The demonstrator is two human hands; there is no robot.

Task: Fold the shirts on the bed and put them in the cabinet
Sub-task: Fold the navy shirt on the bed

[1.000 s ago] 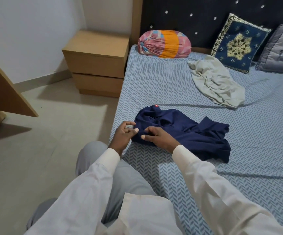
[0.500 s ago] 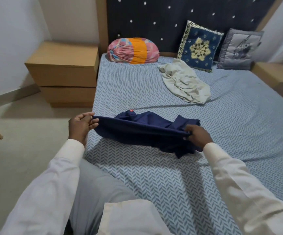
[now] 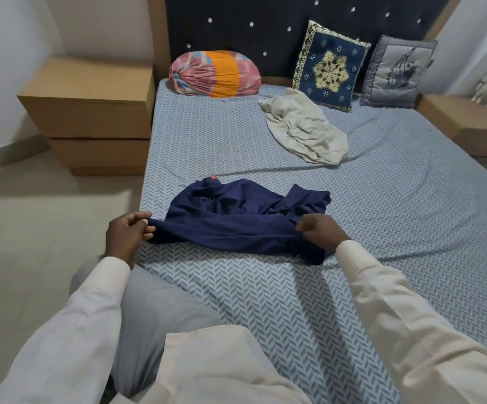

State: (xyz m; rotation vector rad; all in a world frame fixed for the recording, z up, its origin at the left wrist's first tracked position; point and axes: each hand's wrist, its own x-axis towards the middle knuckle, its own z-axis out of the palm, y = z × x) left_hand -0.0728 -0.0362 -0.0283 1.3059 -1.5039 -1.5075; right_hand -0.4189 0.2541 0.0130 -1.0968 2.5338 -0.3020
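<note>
A crumpled navy blue shirt [image 3: 242, 220] lies near the left edge of the bed [image 3: 411, 228], which has a blue herringbone sheet. My left hand [image 3: 127, 233] pinches the shirt's left end at the bed's edge. My right hand [image 3: 319, 231] grips the shirt's right part, fingers closed in the cloth. The cloth between the two hands is stretched into a band. A cream shirt [image 3: 303, 131] lies bunched farther up the bed, near the pillows, untouched.
A wooden bedside cabinet with two drawers [image 3: 90, 118] stands left of the bed. A pink and orange bolster [image 3: 214, 74], a blue embroidered cushion [image 3: 329, 65] and a grey cushion [image 3: 396, 74] lean on the dark headboard. Another wooden stand [image 3: 463, 123] sits at right.
My hands started close together on the shirt's near edge, then moved apart along it. The shirt now lies stretched wider and lower on the sheet.
</note>
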